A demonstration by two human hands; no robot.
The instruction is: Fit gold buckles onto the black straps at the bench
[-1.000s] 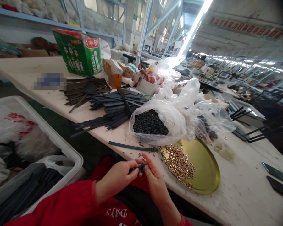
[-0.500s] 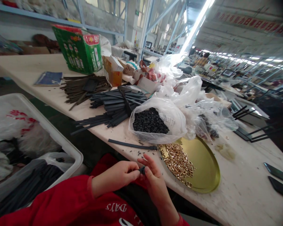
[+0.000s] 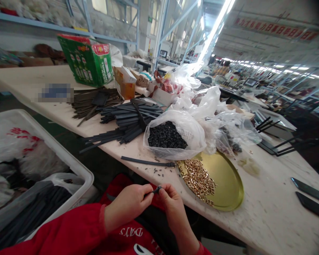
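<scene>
Close to my body, in front of the table edge, both hands meet on a narrow dark grey strap. My left hand pinches it between thumb and fingers. At the strap's tip, the fingers of my right hand are closed on a small dark piece, mostly hidden by them. Another dark strap lies along the table edge just beyond, with tiny dark bits scattered near it. To the right, a round gold tray carries a heap of small gold metal pieces. Behind it stands a plastic bag of small black loops.
Bundles of dark straps overhang the table's near edge. A white bin with bags and straps stands at left. Farther back are a green carton and a small brown box. Two dark flat objects lie at right.
The strap end between my hands has turned and now lies flatter. My right hand's raised fingers have curled in around the tip. The view has shifted slightly.
</scene>
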